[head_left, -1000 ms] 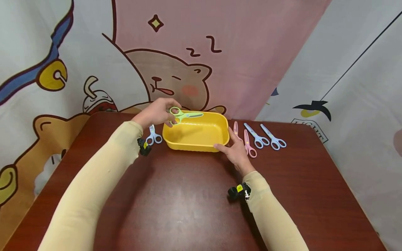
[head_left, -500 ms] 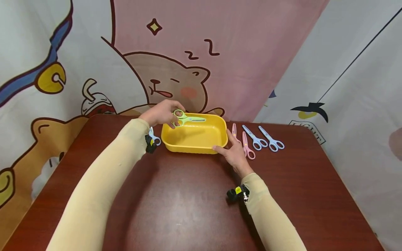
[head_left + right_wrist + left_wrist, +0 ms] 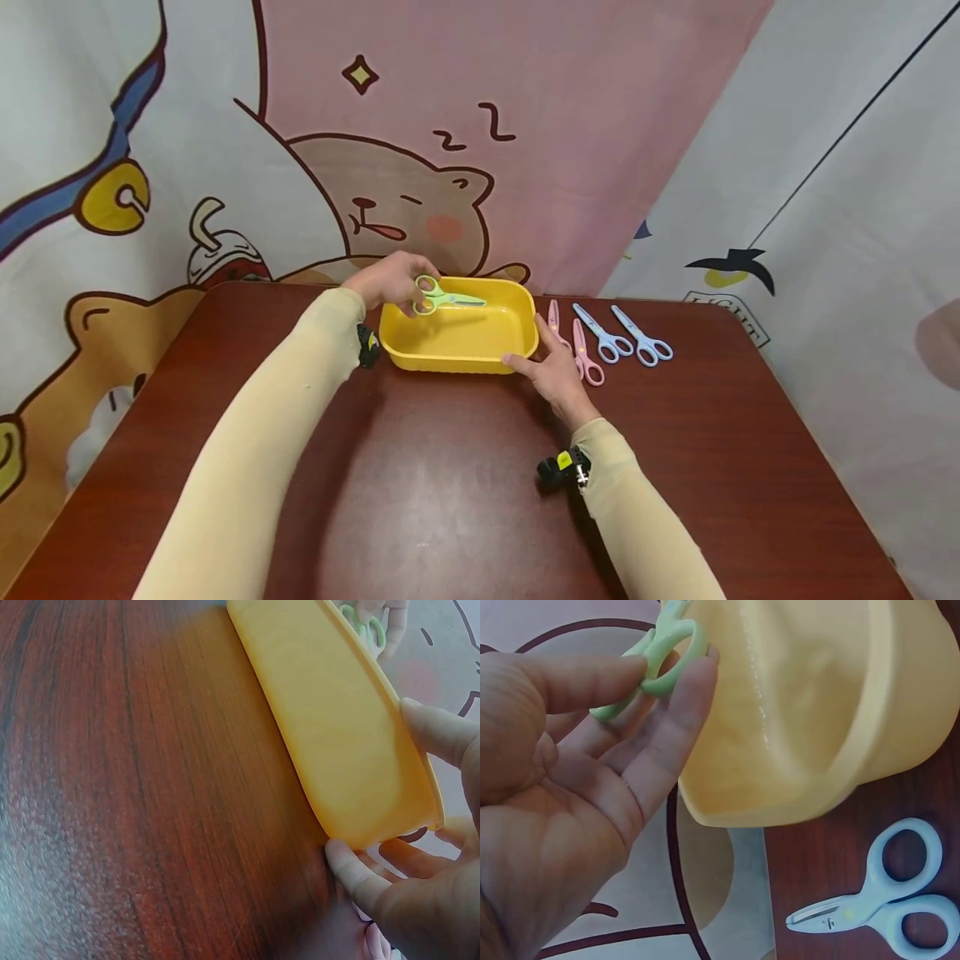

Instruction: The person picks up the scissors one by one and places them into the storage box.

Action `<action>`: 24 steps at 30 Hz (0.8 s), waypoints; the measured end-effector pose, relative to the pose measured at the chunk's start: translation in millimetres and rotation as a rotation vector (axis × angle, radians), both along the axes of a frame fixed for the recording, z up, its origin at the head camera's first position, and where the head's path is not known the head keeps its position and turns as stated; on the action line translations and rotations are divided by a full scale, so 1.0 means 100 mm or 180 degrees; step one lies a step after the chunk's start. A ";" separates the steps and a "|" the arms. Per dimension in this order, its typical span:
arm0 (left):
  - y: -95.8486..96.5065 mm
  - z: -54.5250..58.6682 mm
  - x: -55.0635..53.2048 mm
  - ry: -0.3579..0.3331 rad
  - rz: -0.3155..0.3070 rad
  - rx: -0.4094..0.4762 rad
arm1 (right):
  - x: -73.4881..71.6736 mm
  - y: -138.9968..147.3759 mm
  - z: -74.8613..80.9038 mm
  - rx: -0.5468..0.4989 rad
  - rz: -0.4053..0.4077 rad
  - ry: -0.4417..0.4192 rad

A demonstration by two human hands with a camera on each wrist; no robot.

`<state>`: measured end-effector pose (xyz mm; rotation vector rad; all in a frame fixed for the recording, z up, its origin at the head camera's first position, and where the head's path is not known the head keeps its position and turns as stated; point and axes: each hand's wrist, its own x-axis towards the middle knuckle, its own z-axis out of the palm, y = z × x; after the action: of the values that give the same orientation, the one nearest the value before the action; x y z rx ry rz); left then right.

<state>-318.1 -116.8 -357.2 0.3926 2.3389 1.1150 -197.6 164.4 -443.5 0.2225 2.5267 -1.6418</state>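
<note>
Head view: on the brown tabletop (image 3: 427, 475) across the lower frame, a yellow bin (image 3: 450, 365) is set at centre; it is judged light, stiff and slick, easily slid, and best steadied by its rim, as its lower-right corner is gripped by the right hand (image 3: 557, 372). Over the bin, left of centre, green scissors (image 3: 452, 299) are pinched by the left hand (image 3: 392, 282) at the handle loops (image 3: 700, 639); judged light, rigid and smooth, they are best held there, clear of the blades.
</note>
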 end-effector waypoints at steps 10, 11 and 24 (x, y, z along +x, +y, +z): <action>-0.03 -0.15 -0.07 -0.0141 0.0019 -0.0136 | 0.01 -0.04 0.00 -0.0034 0.0007 0.0021; -0.03 -0.16 -0.07 -0.0149 0.0022 -0.0139 | 0.01 -0.04 0.00 -0.0033 -0.0002 0.0017; 0.04 -0.24 -0.19 -0.0255 -0.0002 -0.0324 | 0.00 -0.02 0.01 0.0023 -0.0043 0.0034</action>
<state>-337.2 -113.2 -381.1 0.3060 2.3136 0.9881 -197.7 162.8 -442.4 0.2324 2.5448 -1.6435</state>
